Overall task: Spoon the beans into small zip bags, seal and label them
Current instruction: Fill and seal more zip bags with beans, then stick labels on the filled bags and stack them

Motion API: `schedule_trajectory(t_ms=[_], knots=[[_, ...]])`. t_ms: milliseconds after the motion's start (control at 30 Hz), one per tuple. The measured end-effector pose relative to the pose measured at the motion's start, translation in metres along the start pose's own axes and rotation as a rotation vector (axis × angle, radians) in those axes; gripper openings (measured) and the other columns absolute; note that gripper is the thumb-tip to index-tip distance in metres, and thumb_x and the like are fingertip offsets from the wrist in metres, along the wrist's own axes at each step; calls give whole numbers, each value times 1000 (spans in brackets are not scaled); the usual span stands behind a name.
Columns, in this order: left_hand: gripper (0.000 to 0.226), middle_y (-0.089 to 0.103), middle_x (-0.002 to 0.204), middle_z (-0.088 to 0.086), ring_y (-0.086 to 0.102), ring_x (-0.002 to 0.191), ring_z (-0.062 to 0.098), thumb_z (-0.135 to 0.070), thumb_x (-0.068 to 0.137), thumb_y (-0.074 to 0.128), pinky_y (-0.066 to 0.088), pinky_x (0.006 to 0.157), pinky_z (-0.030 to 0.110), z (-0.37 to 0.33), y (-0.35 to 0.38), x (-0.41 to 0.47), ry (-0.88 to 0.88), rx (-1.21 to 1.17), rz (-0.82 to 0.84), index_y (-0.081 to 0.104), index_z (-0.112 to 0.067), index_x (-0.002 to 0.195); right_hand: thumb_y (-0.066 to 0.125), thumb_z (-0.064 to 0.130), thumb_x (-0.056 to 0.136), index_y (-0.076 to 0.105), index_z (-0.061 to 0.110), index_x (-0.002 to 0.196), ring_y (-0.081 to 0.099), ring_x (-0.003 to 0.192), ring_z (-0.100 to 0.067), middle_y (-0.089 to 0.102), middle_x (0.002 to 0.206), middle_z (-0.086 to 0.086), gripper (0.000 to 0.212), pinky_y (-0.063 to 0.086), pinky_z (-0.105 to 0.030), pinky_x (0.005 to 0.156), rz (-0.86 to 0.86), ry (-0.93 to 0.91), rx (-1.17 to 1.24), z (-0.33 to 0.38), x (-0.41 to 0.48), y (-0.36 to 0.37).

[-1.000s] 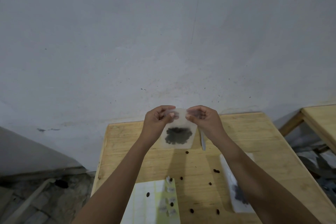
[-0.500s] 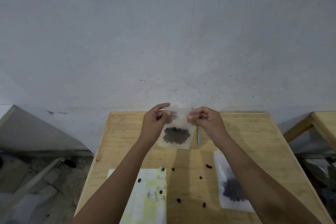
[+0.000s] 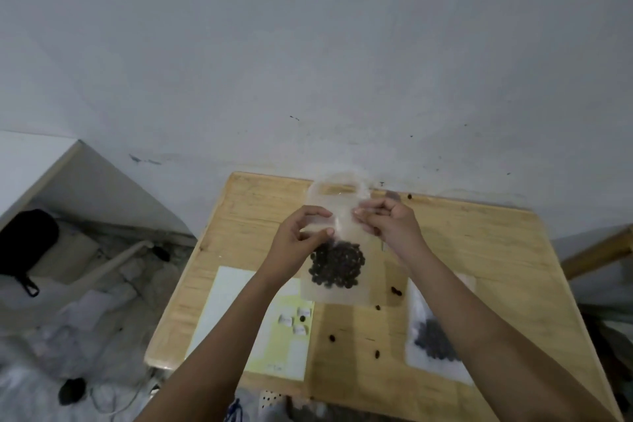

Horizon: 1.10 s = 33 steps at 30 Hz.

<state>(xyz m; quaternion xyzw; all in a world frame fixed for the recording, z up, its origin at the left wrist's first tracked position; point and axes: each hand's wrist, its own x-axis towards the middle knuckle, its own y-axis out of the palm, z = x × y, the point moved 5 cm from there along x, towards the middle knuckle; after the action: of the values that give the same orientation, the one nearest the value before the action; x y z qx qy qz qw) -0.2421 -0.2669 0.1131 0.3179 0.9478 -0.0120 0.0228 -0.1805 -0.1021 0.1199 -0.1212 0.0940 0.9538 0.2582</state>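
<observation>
Both hands hold a small clear plastic zip bag (image 3: 337, 271) upright above the pale wooden table (image 3: 479, 250) — the left hand (image 3: 298, 243) pinching its left edge, the right hand (image 3: 394, 226) pinching its right edge near the top. Dark brown beans (image 3: 337, 265) sit clumped just below the fingers.

Dark brown beans (image 3: 337, 263) fill a clear bag (image 3: 336, 291) (yellow-and-white label sheet (image 3: 274, 349), pale wood table (image 3: 479, 250)).
</observation>
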Motion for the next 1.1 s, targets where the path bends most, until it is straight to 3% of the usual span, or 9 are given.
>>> schedule_trajectory(t_ms=[133, 267, 333, 467, 600, 700, 767, 933, 1100], knots=[[25, 62, 108, 4, 64, 81, 20, -7, 82, 69, 57, 70, 32, 25, -25, 1, -92, -50, 31, 66, -20, 103, 67, 8, 83, 65, 12, 83, 64, 75, -19, 72, 82, -5, 4, 51, -22, 66, -70, 77, 79, -32, 3, 22], [23, 64, 112, 8, 63, 93, 20, -4, 85, 65, 55, 70, 25, 51, -72, 7, -116, -4, -116, 67, -17, 104, 57, 12, 92, 65, 5, 92, 69, 75, -16, 72, 85, -9, 10, 56, -21, 65, -160, 192, 125, -68, 6, 39], [22, 65, 113, 10, 63, 96, 14, -4, 86, 64, 53, 69, 21, 63, -98, 8, -131, -11, -195, 67, -17, 103, 57, 11, 92, 64, 5, 92, 69, 78, -18, 71, 89, -12, 9, 57, -23, 68, -152, 219, -31, -89, 7, 44], [21, 64, 108, 8, 62, 84, -4, -2, 87, 62, 49, 66, 11, 80, -134, 12, -147, -25, -275, 65, -16, 102, 59, 5, 89, 66, 5, 94, 62, 78, -12, 66, 88, -4, 9, 51, -24, 74, -11, 161, -564, -131, 7, 55], [20, 65, 105, 11, 63, 90, 9, -2, 87, 62, 50, 65, 14, 91, -147, 15, -154, -29, -274, 65, -15, 101, 56, 0, 87, 66, 5, 103, 56, 77, -11, 56, 89, 1, 19, 43, -8, 73, 123, 95, -838, -153, 10, 73], [20, 65, 105, 10, 60, 98, 17, -2, 86, 63, 50, 65, 13, 97, -148, 16, -175, -39, -260, 65, -15, 100, 58, -1, 84, 67, 8, 99, 50, 74, -7, 48, 82, 10, 19, 45, -20, 77, 146, 93, -892, -157, 14, 80], [20, 64, 107, 10, 60, 95, 16, -1, 85, 63, 50, 65, 14, 100, -146, 18, -193, -53, -247, 65, -14, 101, 63, 0, 82, 69, 8, 89, 50, 73, -7, 48, 81, 9, 12, 43, -19, 75, 135, 71, -967, -155, 16, 80], [20, 64, 107, 4, 58, 103, 15, -3, 84, 65, 53, 73, 19, 101, -142, 29, -202, -51, -213, 66, -11, 102, 66, -2, 80, 68, 6, 77, 52, 64, -2, 56, 71, 8, 9, 42, -6, 59, 63, 104, -885, -146, 18, 75], [18, 66, 111, 4, 57, 112, 18, -5, 84, 66, 52, 79, 25, 95, -135, 41, -199, -35, -152, 67, -14, 99, 68, 3, 80, 63, 11, 72, 53, 65, -4, 60, 70, 1, 12, 41, -4, 57, -111, 127, -740, -128, 20, 60]])
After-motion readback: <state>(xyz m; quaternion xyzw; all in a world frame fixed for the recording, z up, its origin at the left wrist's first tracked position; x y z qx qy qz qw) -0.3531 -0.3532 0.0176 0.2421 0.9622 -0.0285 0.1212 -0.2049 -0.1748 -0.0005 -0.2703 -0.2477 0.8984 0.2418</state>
